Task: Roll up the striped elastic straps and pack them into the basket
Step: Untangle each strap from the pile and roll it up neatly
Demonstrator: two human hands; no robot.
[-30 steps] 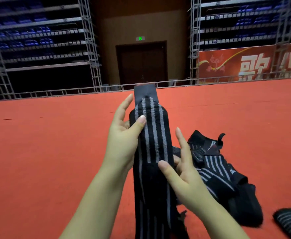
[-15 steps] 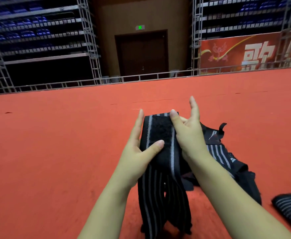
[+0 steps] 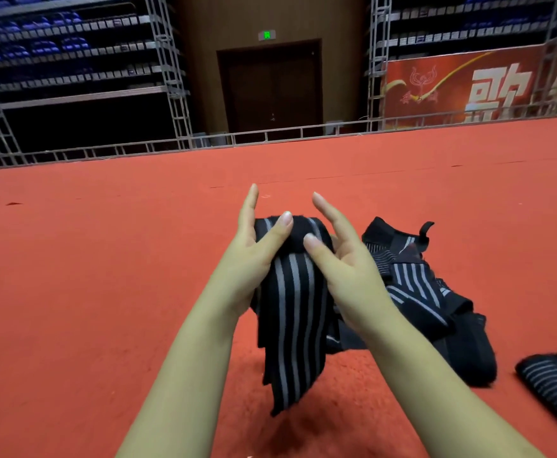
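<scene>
Both hands have dropped lower and closer together since the earlier frames, and the strap's top end, once held up flat, is now curled over into the start of a roll. A person's left hand [image 3: 254, 256] and right hand [image 3: 343, 259] hold a black striped elastic strap [image 3: 292, 302] between them above a red carpet [image 3: 89, 276]. Each thumb presses on the front of the rolled top edge while the fingers sit behind or point forward, so both hands pinch the roll from either side, apparently to keep it tight as it winds. Below the roll, the strap's loose length hangs down toward the carpet, still unrolled. Just right of the hands lies a tangled pile of more straps [image 3: 429, 292], waiting. At the far right edge rests a finished roll [image 3: 554, 381] of striped strap. No basket is visible here. Judging by this, the rolling has only begun on this strap
</scene>
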